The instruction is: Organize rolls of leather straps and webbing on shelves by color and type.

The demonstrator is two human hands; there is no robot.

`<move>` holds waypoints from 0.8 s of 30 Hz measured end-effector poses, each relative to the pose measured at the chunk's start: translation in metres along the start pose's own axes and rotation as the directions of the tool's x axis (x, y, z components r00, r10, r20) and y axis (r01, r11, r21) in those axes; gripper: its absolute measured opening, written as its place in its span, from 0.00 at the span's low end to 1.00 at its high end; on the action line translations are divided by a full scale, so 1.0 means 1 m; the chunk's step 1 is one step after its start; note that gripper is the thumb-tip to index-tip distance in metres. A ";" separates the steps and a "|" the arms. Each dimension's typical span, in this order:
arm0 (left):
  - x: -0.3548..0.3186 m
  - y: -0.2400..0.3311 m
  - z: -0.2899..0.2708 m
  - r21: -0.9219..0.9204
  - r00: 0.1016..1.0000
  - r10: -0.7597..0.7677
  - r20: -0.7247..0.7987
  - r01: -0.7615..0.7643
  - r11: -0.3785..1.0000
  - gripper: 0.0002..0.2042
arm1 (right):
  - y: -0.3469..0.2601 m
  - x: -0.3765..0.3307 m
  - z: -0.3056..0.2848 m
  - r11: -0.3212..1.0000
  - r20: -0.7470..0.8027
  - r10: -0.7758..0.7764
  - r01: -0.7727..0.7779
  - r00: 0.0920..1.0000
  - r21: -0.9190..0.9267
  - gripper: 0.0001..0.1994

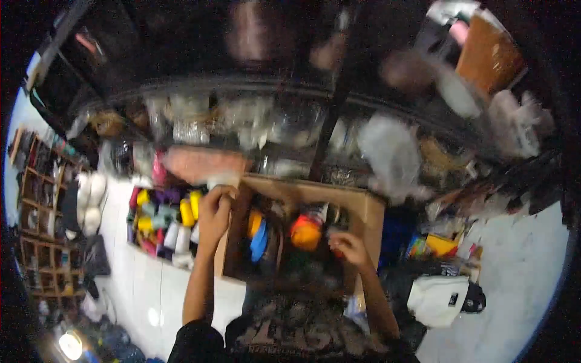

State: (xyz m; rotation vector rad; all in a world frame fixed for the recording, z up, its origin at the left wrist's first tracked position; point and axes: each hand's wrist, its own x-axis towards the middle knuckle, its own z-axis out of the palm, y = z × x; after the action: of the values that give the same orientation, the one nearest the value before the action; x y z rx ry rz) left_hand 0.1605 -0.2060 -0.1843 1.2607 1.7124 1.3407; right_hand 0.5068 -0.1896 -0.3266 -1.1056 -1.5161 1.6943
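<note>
In front of me stands an open brown box (pixel 373 218) with a divider inside. My left hand (pixel 216 209) is at its left rim, fingers curled over the edge near the far corner. Inside the box, on the right, my right hand (pixel 350 248) has its fingers drawn together; blur hides what they hold, if anything. Left of it lies an orange rounded item (pixel 305 234) with some red beside it. A blue item (pixel 258 241) and a yellow-orange one lie in the left compartment. The dark contents underneath are hard to make out.
Left of the box, a container of thread cones (pixel 178 237) in several colours stands on white tiles. Shelves with plastic-wrapped goods (pixel 242 124) run along the far side. A white cloth bag (pixel 438 299) lies at right. Wooden cubbyholes (pixel 51 251) stand far left.
</note>
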 end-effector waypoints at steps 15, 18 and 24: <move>-0.116 -0.191 0.034 0.400 0.900 -0.398 0.178 0.303 0.865 0.11 | 0.126 -0.022 0.069 0.794 -0.090 0.597 -0.604 0.797 -0.077 0.12; -0.119 -0.179 0.048 0.437 0.824 -0.455 0.336 0.292 0.851 0.11 | 0.183 -0.004 0.061 0.755 -0.169 0.609 -0.632 0.775 -0.175 0.13; -0.158 -0.191 0.037 0.408 0.768 -0.490 0.413 0.325 0.853 0.11 | 0.212 0.010 0.090 0.545 -0.192 0.449 -0.438 0.873 -0.715 0.16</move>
State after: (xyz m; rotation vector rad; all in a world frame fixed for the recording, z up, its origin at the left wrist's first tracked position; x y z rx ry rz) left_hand 0.1910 -0.3460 -0.3902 1.1669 1.7123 0.4263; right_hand 0.4421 -0.2594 -0.5368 -2.0651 -2.1624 1.3457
